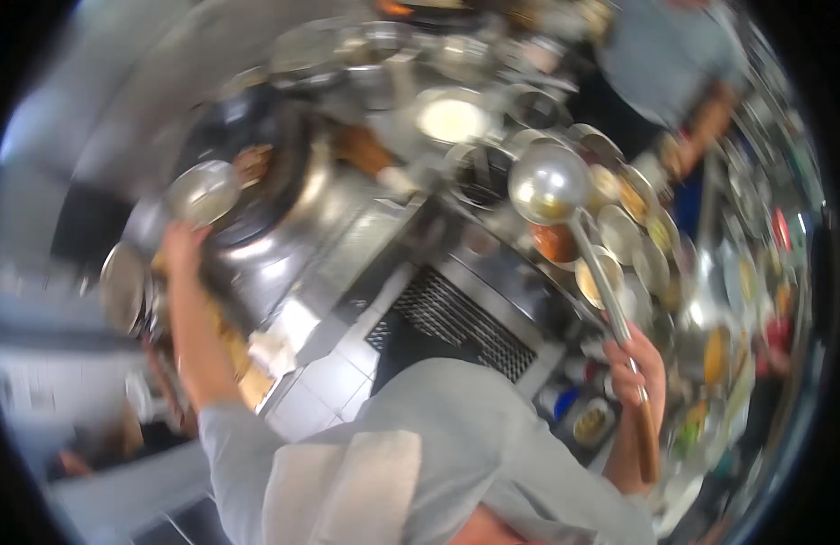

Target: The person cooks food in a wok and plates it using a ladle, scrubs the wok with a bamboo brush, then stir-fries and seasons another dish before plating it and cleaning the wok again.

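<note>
My left hand [185,243] grips the edge of a round metal bowl [203,193], tilted beside a dark wok [247,123]. Some brown food [253,165] shows in the wok. My right hand [636,363] is wrapped round the handle of a large metal ladle [549,184] with a wooden end. The ladle's head is above several small bowls, close to one with red-orange contents [554,242]. What the left bowl holds is blurred.
A white-filled bowl [452,120] and a dark pot [479,173] stand on the counter ahead. A co-worker's arm [701,136] reaches in at the upper right. Flames [394,7] show at the top. A black floor grate [465,322] lies below, and a white cloth [273,352] at left.
</note>
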`<state>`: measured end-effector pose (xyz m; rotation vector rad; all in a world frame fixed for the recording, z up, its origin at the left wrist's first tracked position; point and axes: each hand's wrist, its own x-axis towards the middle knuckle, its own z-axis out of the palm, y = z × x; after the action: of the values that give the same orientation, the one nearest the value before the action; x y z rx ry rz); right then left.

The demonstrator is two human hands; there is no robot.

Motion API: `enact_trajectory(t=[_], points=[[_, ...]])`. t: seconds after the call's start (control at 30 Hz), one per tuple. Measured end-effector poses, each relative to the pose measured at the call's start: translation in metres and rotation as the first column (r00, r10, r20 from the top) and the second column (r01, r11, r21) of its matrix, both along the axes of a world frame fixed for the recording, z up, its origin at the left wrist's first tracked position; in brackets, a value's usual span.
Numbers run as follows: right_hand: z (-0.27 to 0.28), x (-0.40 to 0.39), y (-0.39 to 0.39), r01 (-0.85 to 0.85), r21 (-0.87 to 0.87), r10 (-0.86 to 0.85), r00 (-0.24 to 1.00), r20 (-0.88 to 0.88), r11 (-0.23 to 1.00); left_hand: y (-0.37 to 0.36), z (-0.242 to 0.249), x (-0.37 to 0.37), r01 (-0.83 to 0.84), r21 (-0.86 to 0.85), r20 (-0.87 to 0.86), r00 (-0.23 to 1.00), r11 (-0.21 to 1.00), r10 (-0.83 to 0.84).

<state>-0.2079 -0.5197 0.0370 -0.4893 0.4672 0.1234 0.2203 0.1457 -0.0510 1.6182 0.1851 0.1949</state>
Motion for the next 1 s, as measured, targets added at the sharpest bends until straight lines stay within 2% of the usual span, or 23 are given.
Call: enact_trajectory(t=[0.07, 0.1, 0.13, 0.2, 0.27, 0.3, 0.33, 0.4, 0.5, 0.57, 0.63, 0.67, 0.7, 0.73, 0.77, 0.87, 0.9, 0.93, 0.97, 1.0], points=[[-0.001, 0.047, 0.019, -0.117, 0.200, 0.096, 0.989, 0.110, 0.973, -0.012, -0.010, 0.018, -0.039, 0.060, -0.036, 0.999, 0.997, 0.041], [0.002, 0.071, 0.035, -0.168, 0.279, 0.129, 0.980, 0.154, 0.945, -0.039, 0.003, 0.011, -0.109, 0.083, -0.060, 0.992, 0.991, 0.115], [0.005, 0.091, 0.053, -0.200, 0.352, 0.141, 0.972, 0.186, 0.914, -0.049, -0.002, 0.015, -0.097, 0.030, -0.002, 0.995, 0.995, 0.097], [0.006, 0.145, 0.093, -0.296, 0.398, 0.209, 0.946, 0.246, 0.868, -0.056, -0.011, 0.032, -0.061, 0.053, -0.032, 0.998, 0.997, 0.063], [0.007, 0.197, 0.141, -0.437, 0.211, 0.359, 0.875, 0.325, 0.874, -0.059, -0.017, 0.036, -0.052, -0.008, -0.015, 0.999, 0.999, 0.052], [0.008, 0.220, 0.164, -0.480, 0.020, 0.452, 0.838, 0.305, 0.877, -0.062, -0.016, 0.039, -0.047, -0.048, -0.014, 0.999, 0.998, 0.046], [0.009, 0.242, 0.185, -0.508, -0.170, 0.535, 0.801, 0.267, 0.845, -0.063, -0.017, 0.042, -0.040, -0.088, -0.016, 0.999, 0.995, 0.038], [0.011, 0.281, 0.222, -0.548, -0.431, 0.661, 0.730, 0.172, 0.717, -0.063, -0.024, 0.049, -0.027, -0.182, -0.054, 0.998, 0.983, 0.018], [0.006, 0.322, 0.263, -0.480, -0.692, 0.752, 0.644, 0.139, 0.539, -0.065, -0.023, 0.056, -0.002, -0.362, -0.085, 0.996, 0.932, -0.031], [0.009, 0.333, 0.281, -0.378, -0.784, 0.739, 0.658, 0.147, 0.493, -0.059, -0.022, 0.061, -0.031, -0.447, -0.105, 0.994, 0.894, -0.018], [0.016, 0.341, 0.290, -0.284, -0.845, 0.707, 0.692, 0.145, 0.452, -0.049, -0.014, 0.067, -0.094, -0.377, -0.117, 0.992, 0.922, 0.053], [0.020, 0.349, 0.292, -0.265, -0.839, 0.698, 0.693, 0.177, 0.476, -0.046, -0.009, 0.071, -0.122, -0.339, -0.117, 0.989, 0.933, 0.087], [0.023, 0.358, 0.291, -0.243, -0.831, 0.687, 0.695, 0.211, 0.501, -0.042, -0.009, 0.078, -0.107, 0.049, -0.026, 0.994, 0.993, 0.109], [0.027, 0.365, 0.290, -0.223, -0.821, 0.673, 0.699, 0.240, 0.525, -0.041, -0.011, 0.084, -0.111, 0.430, 0.063, 0.994, 0.896, 0.093], [0.034, 0.378, 0.292, -0.174, -0.819, 0.667, 0.682, 0.301, 0.547, -0.043, -0.016, 0.089, -0.132, 0.738, 0.137, 0.990, 0.661, 0.045], [0.022, 0.417, 0.297, -0.095, -0.715, 0.590, 0.644, 0.486, 0.693, -0.043, -0.012, 0.093, -0.262, 0.940, 0.290, 0.951, 0.218, -0.105], [0.004, 0.416, 0.284, -0.144, -0.824, 0.673, 0.660, 0.332, 0.548, -0.040, -0.014, 0.093, -0.309, 0.939, 0.332, 0.930, 0.152, -0.157], [-0.037, 0.414, 0.271, -0.121, -0.863, 0.672, 0.683, 0.286, 0.491, -0.038, -0.008, 0.088, -0.346, 0.928, 0.367, 0.910, 0.136, -0.193], [-0.058, 0.410, 0.264, -0.137, -0.848, 0.601, 0.763, 0.239, 0.511, -0.038, 0.002, 0.082, -0.396, 0.909, 0.415, 0.883, 0.128, -0.219], [-0.061, 0.407, 0.256, -0.242, -0.787, 0.622, 0.752, 0.218, 0.567, -0.038, 0.014, 0.076, -0.497, 0.854, 0.520, 0.821, 0.154, -0.235]])
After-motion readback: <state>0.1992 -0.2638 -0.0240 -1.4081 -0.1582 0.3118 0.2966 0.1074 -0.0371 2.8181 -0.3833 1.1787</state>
